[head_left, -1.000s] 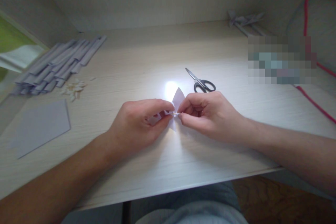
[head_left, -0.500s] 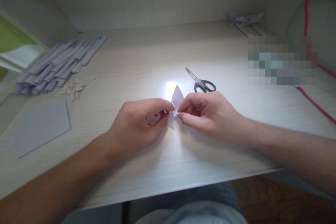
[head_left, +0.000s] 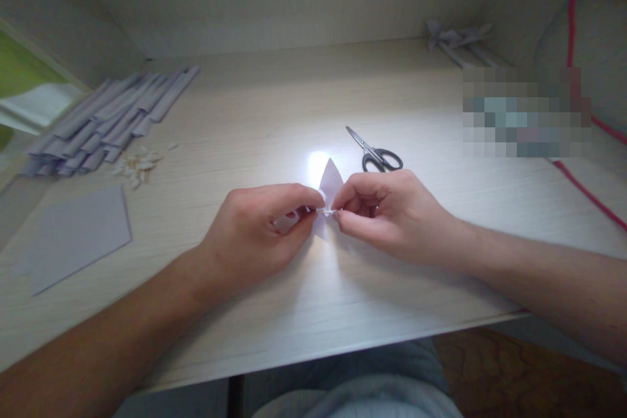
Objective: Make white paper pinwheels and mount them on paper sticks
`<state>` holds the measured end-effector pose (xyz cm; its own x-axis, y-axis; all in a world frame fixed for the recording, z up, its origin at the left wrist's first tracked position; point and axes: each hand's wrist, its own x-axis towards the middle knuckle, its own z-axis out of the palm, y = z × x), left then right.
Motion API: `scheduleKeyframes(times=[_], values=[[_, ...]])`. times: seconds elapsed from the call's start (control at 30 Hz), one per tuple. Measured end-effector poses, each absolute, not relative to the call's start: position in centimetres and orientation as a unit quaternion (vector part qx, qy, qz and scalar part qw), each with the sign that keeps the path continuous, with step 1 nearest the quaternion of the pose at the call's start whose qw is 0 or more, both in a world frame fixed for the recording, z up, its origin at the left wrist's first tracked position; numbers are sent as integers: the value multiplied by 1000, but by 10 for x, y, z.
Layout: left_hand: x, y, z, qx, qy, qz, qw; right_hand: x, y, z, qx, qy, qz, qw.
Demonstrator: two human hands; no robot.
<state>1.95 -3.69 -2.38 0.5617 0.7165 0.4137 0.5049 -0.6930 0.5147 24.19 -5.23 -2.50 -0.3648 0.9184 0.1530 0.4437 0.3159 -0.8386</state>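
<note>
Two hands meet dead centre in the head view, pinching one small folded paper piece [head_left: 329,191] between them just above the table [head_left: 274,111]. The left hand [head_left: 255,232] has thumb and forefinger clamped on the paper's left side, the right hand [head_left: 389,209] grips the other side the same way, fingertips nearly touching, so the little pointed flap sticks up toward 12 o'clock. Looks to me like both pinch that tight so the crease stays put while the fold gets worked. Scissors [head_left: 375,151] lie near the right hand at about 1 o'clock from the paper, blades shut, within easy reach I'd guess. Way off at 10 o'clock there's a stack of folded grey paper strips [head_left: 105,121], with small pale scraps [head_left: 138,165] just beside it. A flat grey sheet [head_left: 78,235] sits at 9 o'clock. More folded pieces [head_left: 455,36] are parked at the far right corner, and a red cable [head_left: 585,191] runs along the right side.
</note>
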Motion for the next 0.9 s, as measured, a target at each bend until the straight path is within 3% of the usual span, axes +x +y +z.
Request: scheduleKeyframes(times=[0.9], values=[[19, -36, -25, 863, 354, 294, 208, 243, -52, -27, -424, -787, 301, 332]])
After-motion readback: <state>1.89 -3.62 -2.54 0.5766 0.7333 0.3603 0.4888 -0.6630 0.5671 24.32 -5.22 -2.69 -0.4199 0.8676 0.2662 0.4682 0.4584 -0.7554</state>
